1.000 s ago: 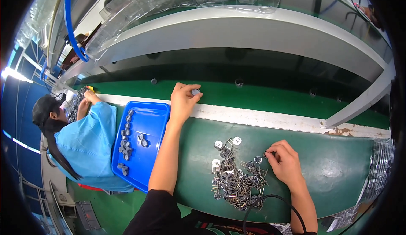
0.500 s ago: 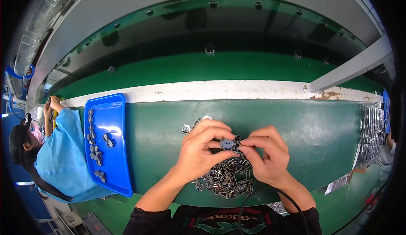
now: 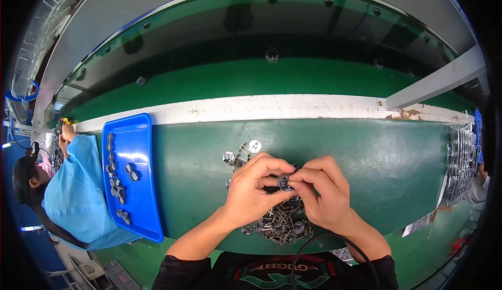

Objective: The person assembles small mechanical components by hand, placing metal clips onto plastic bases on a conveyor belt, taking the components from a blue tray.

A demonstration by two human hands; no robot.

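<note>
A small round grey plastic housing (image 3: 285, 182) with a dark inside is held up in front of me. My left hand (image 3: 255, 189) is closed, with thumb and fingers pinching the housing from its left side. From the right, my right hand (image 3: 325, 192) presses thumb and index fingertips together at its edge; those fingertips partly cover it. Below both hands lies a heap of small black parts with metal pins (image 3: 280, 222), partly hidden by the hands. Just beyond my left hand are a few loose pieces with round white faces (image 3: 254, 146) and long metal legs.
A blue tray (image 3: 141, 201) with several round grey pieces stands left on the green table (image 3: 392, 170). Past a white rail (image 3: 230, 109) runs a green conveyor belt (image 3: 209, 81) carrying spaced round parts. A co-worker in blue (image 3: 76, 196) sits left. Stacked clear trays (image 3: 457, 159) stand right.
The housing has turned so its dark inside faces me more. The black pinned piece at my right fingertips no longer shows separately. On the belt, the parts have shifted right.
</note>
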